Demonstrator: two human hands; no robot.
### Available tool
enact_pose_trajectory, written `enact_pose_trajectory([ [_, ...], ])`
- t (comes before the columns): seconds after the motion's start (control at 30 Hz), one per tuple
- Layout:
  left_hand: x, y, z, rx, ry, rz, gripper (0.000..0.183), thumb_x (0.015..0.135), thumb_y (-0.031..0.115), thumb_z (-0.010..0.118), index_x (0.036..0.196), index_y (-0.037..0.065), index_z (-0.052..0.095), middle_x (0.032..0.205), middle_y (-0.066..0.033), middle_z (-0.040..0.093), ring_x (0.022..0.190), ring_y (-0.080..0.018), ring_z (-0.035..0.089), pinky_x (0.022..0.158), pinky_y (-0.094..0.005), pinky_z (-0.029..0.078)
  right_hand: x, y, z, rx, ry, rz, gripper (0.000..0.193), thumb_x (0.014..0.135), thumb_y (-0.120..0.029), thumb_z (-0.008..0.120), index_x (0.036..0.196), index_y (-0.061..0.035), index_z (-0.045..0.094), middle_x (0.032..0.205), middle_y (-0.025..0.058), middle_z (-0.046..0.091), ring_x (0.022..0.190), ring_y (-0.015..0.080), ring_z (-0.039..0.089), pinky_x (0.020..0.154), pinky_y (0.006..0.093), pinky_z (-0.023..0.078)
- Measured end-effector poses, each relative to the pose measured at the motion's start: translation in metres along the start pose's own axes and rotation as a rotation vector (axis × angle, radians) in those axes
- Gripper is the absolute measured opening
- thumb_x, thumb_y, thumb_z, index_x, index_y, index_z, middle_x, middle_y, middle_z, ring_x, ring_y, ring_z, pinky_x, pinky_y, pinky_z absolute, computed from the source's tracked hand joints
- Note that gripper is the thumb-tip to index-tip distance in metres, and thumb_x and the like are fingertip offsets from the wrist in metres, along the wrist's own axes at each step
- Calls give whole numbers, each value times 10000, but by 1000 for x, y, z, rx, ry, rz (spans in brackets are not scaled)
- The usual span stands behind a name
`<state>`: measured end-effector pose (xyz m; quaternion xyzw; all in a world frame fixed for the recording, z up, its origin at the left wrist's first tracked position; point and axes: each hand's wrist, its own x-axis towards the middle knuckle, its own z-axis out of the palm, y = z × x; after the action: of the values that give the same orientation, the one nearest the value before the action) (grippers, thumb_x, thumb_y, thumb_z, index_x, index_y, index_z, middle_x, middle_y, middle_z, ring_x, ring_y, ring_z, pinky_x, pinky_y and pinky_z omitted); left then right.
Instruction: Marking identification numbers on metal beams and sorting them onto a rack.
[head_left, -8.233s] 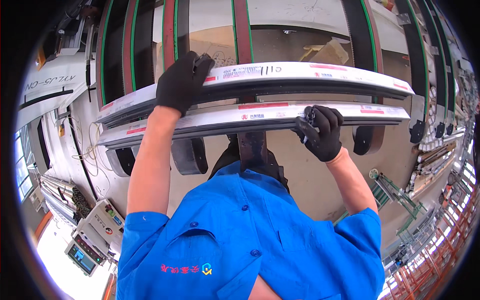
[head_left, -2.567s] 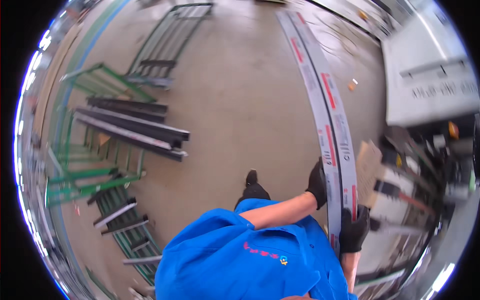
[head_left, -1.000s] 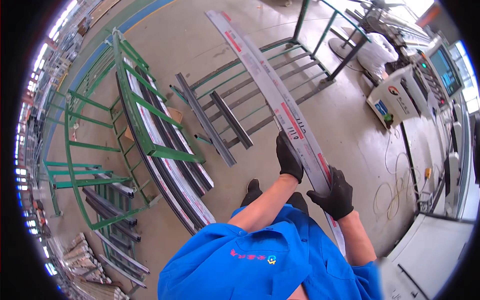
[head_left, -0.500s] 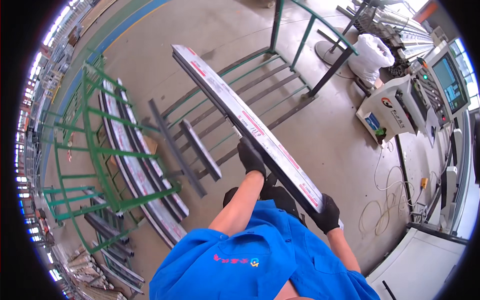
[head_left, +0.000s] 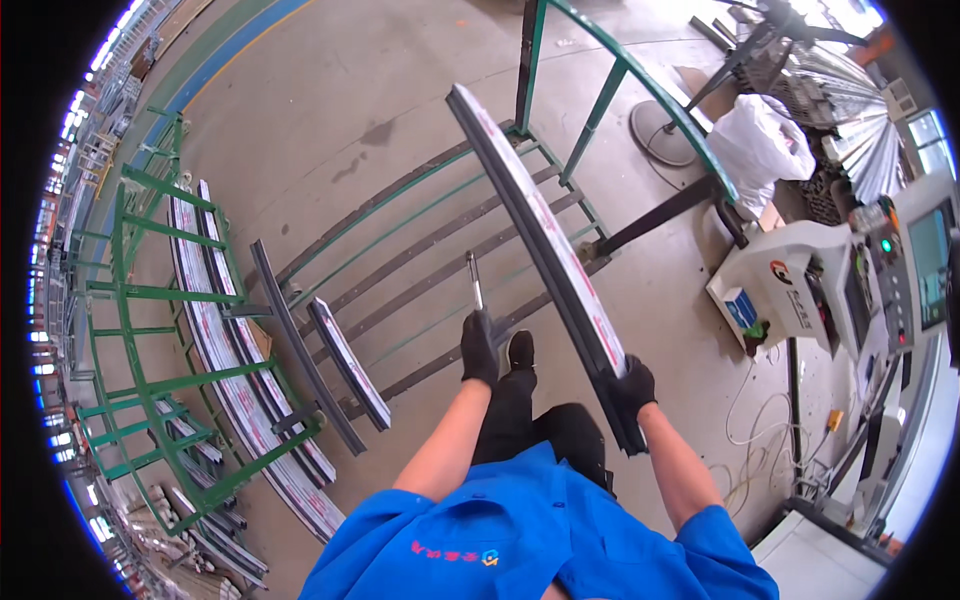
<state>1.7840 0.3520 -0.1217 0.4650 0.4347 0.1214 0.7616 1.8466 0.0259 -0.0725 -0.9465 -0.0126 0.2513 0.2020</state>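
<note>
My right hand (head_left: 627, 388), in a black glove, grips a long dark aluminium profile (head_left: 545, 240) near its lower end. Whitish film with red print covers the profile's upper face. It slants from my right side up toward the far middle, over the green cart. My left hand (head_left: 479, 348), also gloved in black, is closed round a slim silver rod-like tool (head_left: 475, 283) with a dark head. That tool points away from me, apart from the profile. Its lower part is hidden in the glove, and its exact kind cannot be made out.
A low green cart (head_left: 400, 250) with dark slats stands ahead. Two shorter profiles (head_left: 350, 365) lie at its left end. Further left, a green rack (head_left: 180, 380) holds long film-covered profiles. At right are a control console (head_left: 790, 280), a white sack (head_left: 755, 150) and loose cables.
My left hand has left the profile and moved down and left with the tool. The profile has turned steeper, its far end swinging right, still in my right hand. My view has shifted.
</note>
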Motion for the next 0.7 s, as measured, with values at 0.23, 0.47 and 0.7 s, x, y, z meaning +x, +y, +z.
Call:
enact_pose_trajectory([
  [0.23, -19, -69, -29, 108, 194, -14, 483, 1125, 350, 494, 1482, 25, 461, 1420, -137, 553, 1179, -337, 690, 902, -443, 607, 289, 43, 58, 77, 6, -87, 730, 722, -664, 802, 1076, -33, 706, 994, 248, 749, 971, 454, 715, 858, 526, 559],
  [0.47, -63, -121, -36, 281, 549, -115, 492, 1123, 393, 476, 1448, 24, 499, 1503, -146, 529, 1155, -339, 694, 905, -447, 606, 465, 102, 138, 210, -171, -46, 601, 798, -514, 842, 1112, -10, 755, 946, 165, 777, 847, 244, 737, 798, 417, 571],
  [0.7, -143, -152, -3, 357, 702, -237, 490, 1140, 384, 446, 1447, 5, 488, 1458, -137, 549, 1112, -293, 711, 876, -408, 621, 538, 192, 192, 92, -300, 16, 533, 870, -488, 777, 1171, -49, 754, 1008, 156, 786, 904, 239, 746, 831, 399, 572],
])
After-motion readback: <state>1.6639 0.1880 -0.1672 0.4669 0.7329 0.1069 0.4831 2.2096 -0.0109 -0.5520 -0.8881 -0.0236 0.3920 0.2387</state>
